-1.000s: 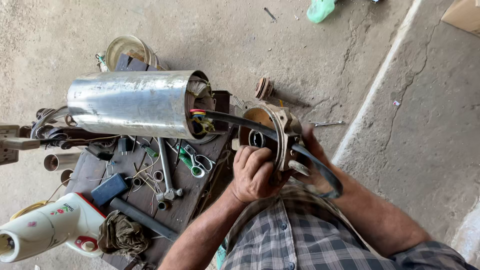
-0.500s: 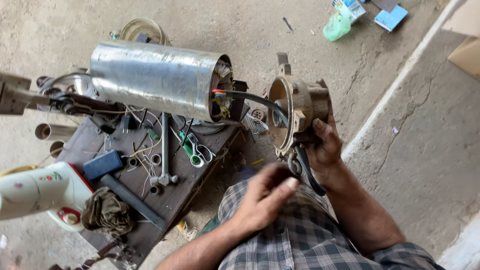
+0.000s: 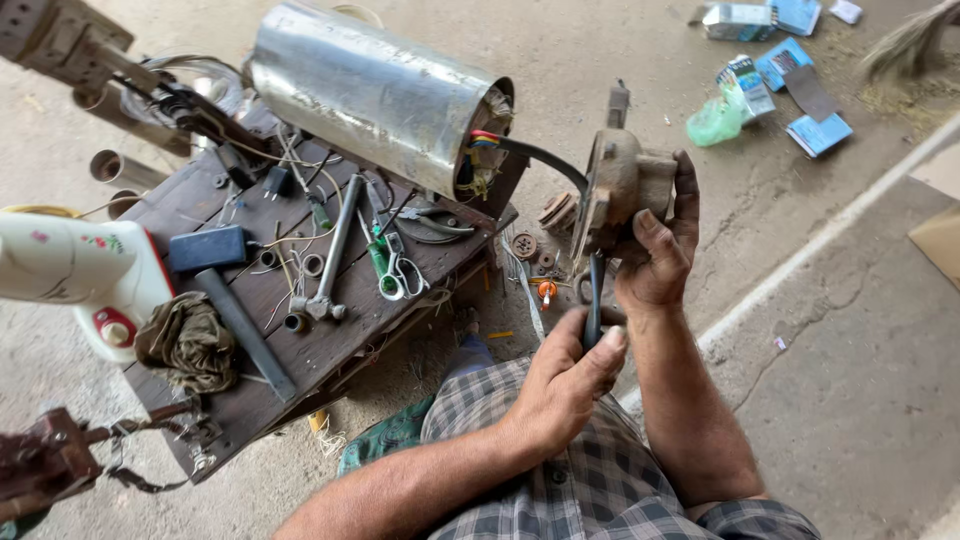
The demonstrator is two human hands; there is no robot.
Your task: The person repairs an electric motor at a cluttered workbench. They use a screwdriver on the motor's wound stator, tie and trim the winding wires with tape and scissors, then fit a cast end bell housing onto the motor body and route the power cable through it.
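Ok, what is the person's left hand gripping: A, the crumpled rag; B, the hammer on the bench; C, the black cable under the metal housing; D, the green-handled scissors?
C: the left hand is closed around the black cable that hangs below the metal housing, which the right hand holds up.

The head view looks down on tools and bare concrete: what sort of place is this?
Probably an informal repair workshop, perhaps for motors or pumps. A big metal motor cylinder lies on a low wooden bench strewn with a hammer, pliers and wire, and the right hand holds a rusty cast housing over the concrete floor.
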